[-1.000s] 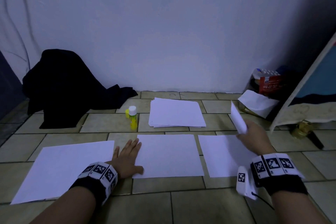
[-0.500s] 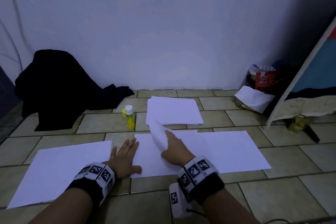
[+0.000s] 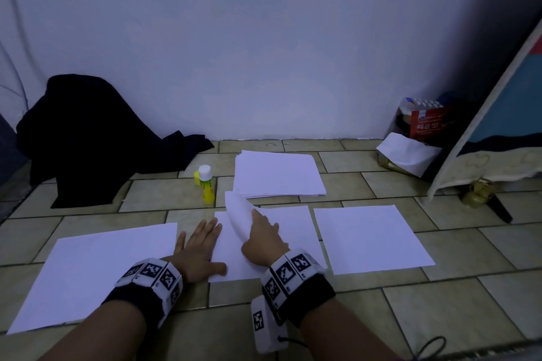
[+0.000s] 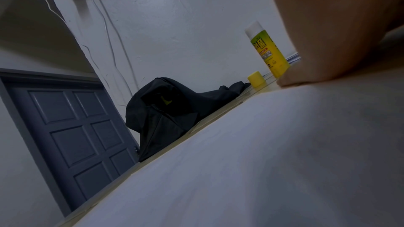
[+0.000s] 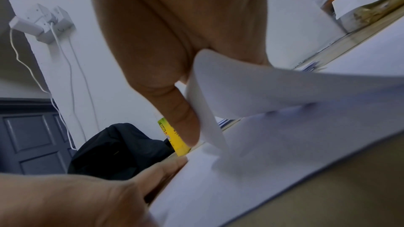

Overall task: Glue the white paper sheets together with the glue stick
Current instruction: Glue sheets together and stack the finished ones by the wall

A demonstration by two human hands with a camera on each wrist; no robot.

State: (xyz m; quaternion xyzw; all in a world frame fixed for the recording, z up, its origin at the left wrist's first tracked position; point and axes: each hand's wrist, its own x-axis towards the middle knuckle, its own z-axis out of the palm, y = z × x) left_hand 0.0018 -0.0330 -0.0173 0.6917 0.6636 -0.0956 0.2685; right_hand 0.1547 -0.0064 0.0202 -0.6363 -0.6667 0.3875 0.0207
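Head view: left hand (image 3: 199, 252) lies flat, fingers spread, pinning the middle sheet's (image 3: 296, 231) 9 o'clock edge to the floor while the right hand (image 3: 262, 239) pinches a curled sheet (image 3: 239, 214) over it; risk is skewed landing or a crease if the pin slips. Left wrist view: uncapped glue stick (image 4: 270, 53) stands at 1 o'clock, yellow cap (image 4: 256, 78) beside it, Korean label unreadable, and could dry or tip. Right wrist view: thumb and fingers (image 5: 181, 118) hold the curl.

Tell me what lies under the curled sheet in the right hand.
Under the curled sheet lies the middle sheet, flat on the tiles and pressed by the left hand. Any glue there is hidden.
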